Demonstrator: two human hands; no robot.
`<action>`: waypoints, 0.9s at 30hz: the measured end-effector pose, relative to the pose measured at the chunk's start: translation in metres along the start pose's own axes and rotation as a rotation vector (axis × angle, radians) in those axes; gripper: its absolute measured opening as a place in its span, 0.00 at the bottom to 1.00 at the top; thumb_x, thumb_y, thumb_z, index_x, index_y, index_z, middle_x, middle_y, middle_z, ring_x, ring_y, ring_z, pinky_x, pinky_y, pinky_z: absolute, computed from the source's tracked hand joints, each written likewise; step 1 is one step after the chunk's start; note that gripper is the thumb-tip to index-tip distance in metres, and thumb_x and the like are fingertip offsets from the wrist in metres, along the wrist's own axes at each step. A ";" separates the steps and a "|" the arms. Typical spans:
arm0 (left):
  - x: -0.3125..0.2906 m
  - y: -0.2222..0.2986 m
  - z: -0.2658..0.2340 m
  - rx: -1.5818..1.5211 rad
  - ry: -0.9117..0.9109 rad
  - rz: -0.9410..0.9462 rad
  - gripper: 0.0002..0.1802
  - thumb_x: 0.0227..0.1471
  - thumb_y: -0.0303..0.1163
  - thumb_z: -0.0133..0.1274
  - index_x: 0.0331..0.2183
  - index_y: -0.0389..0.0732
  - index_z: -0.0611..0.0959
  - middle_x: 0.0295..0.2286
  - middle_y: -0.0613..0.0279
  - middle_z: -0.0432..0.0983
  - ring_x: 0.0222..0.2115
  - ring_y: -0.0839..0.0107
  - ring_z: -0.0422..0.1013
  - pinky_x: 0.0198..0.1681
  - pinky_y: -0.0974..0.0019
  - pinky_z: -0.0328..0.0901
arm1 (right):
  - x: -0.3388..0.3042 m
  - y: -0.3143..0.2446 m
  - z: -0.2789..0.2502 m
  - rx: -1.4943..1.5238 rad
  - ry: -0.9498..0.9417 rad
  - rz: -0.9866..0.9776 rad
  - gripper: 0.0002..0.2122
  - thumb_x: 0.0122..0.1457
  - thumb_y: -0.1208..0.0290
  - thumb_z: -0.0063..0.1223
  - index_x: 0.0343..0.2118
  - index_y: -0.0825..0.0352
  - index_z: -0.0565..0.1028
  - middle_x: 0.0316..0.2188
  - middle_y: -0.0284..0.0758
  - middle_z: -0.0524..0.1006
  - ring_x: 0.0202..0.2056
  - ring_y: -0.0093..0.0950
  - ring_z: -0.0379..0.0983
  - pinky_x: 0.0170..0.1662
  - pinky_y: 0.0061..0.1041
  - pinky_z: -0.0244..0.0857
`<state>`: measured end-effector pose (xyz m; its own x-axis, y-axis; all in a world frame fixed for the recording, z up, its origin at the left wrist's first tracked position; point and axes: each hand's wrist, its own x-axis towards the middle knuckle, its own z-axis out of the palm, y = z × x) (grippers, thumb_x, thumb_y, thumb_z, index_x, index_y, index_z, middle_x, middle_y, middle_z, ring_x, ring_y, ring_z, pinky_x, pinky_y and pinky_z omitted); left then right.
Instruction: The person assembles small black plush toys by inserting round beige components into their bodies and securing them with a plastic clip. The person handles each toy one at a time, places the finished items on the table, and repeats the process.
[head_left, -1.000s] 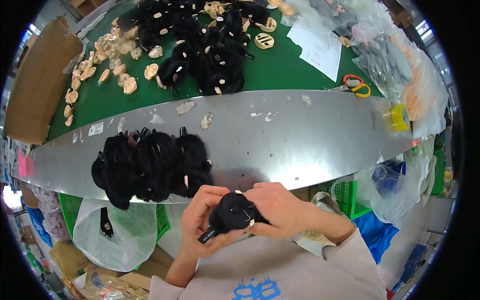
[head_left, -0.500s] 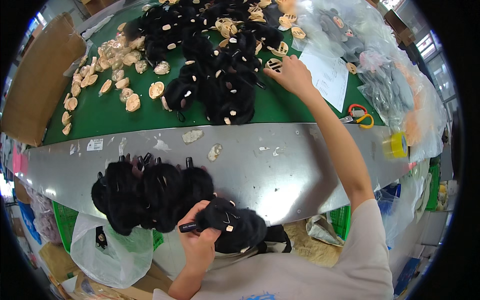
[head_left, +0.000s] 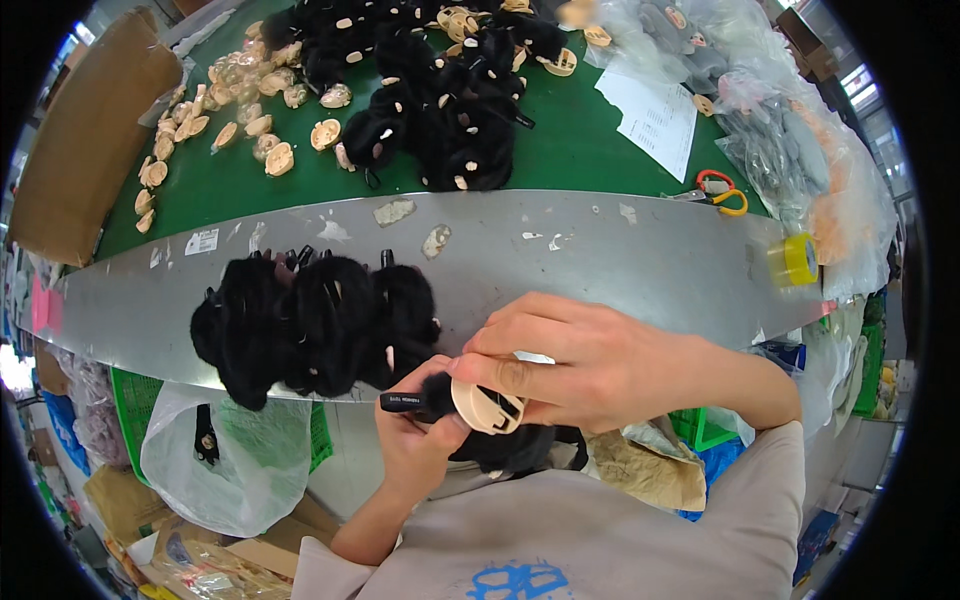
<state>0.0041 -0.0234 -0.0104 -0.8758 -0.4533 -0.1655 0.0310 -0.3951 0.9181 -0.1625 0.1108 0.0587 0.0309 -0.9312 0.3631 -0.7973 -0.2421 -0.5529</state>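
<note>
A green-topped table with a grey metal front strip spans the work area. A brown cardboard panel stands at its left end; a heap of clear plastic bags occupies the right. A pile of black plush pieces lies on the green surface. A row of black plush pieces rests on the metal strip at left. A white paper sheet lies near the bags. The right hand has its grip closed on a beige round slotted plastic part. The left hand has its grip closed around a separate black furry plush piece, located at the table's front edge, behind the plastic part. Red-and-yellow-handled scissors and a yellow tape roll lie at right. A flat black tag projects left from the left hand.
</note>
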 end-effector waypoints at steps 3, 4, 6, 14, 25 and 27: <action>-0.009 0.002 -0.002 0.091 -0.085 0.075 0.16 0.40 0.25 0.59 0.35 0.33 0.78 0.28 0.70 0.73 0.27 0.85 0.65 0.30 0.79 0.60 | -0.007 -0.006 0.006 0.036 0.010 -0.018 0.26 0.47 0.82 0.57 0.53 0.72 0.70 0.41 0.39 0.70 0.42 0.37 0.70 0.41 0.31 0.70; -0.012 0.002 -0.003 0.106 -0.113 0.108 0.17 0.39 0.23 0.58 0.36 0.33 0.78 0.30 0.69 0.73 0.29 0.84 0.66 0.31 0.78 0.61 | -0.007 -0.008 0.008 0.048 0.015 -0.032 0.25 0.47 0.83 0.57 0.52 0.72 0.70 0.41 0.39 0.70 0.42 0.37 0.70 0.41 0.31 0.70; -0.018 0.004 -0.003 0.224 -0.139 0.208 0.18 0.38 0.22 0.59 0.36 0.33 0.78 0.32 0.65 0.74 0.31 0.81 0.68 0.32 0.76 0.62 | -0.006 -0.021 0.004 0.080 -0.074 0.044 0.20 0.50 0.79 0.56 0.49 0.70 0.73 0.39 0.39 0.72 0.38 0.36 0.73 0.37 0.30 0.71; -0.034 -0.002 0.014 0.522 0.101 0.493 0.19 0.43 0.27 0.66 0.38 0.36 0.76 0.36 0.57 0.73 0.30 0.74 0.69 0.32 0.73 0.64 | 0.027 -0.034 0.046 0.056 0.489 0.071 0.11 0.58 0.72 0.41 0.19 0.65 0.69 0.18 0.34 0.66 0.16 0.31 0.62 0.18 0.28 0.54; -0.011 0.002 0.003 0.214 0.032 0.296 0.33 0.37 0.12 0.55 0.48 0.36 0.67 0.43 0.61 0.65 0.41 0.73 0.66 0.46 0.72 0.64 | 0.010 -0.013 0.086 0.764 0.608 0.571 0.27 0.70 0.55 0.30 0.17 0.69 0.64 0.15 0.28 0.64 0.18 0.17 0.54 0.21 0.22 0.48; -0.005 -0.003 0.015 0.091 0.185 0.252 0.26 0.38 0.13 0.55 0.43 0.36 0.71 0.39 0.63 0.67 0.35 0.76 0.67 0.39 0.74 0.64 | 0.000 -0.007 0.090 0.789 0.682 0.560 0.22 0.70 0.60 0.34 0.20 0.70 0.65 0.17 0.29 0.64 0.21 0.18 0.56 0.23 0.22 0.52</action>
<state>0.0015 -0.0078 -0.0069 -0.7433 -0.6688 0.0164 0.1857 -0.1827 0.9655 -0.1030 0.0875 -0.0050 -0.7231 -0.6810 0.1155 0.0030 -0.1703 -0.9854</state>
